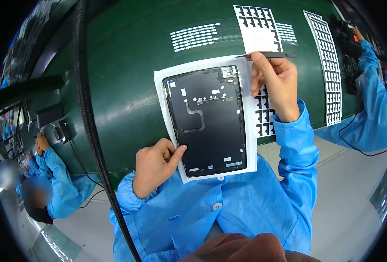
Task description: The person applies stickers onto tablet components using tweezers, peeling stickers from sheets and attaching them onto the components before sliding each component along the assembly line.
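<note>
White patches [215, 91], apparently labels, dot the panel [217, 135].

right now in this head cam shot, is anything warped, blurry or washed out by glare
Head view: strong wide-angle bending, with blacked-out corners; pale glare on the green table left of the dark panel; the left hand, right hand and black tweezers look fairly sharp; a blurred patch covers part of a co-worker's head at far left.

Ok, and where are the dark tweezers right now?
In the head view, right of centre near the top, the dark tweezers are held in the person's right hand, their tip by the upper right corner of the black panel.
</note>
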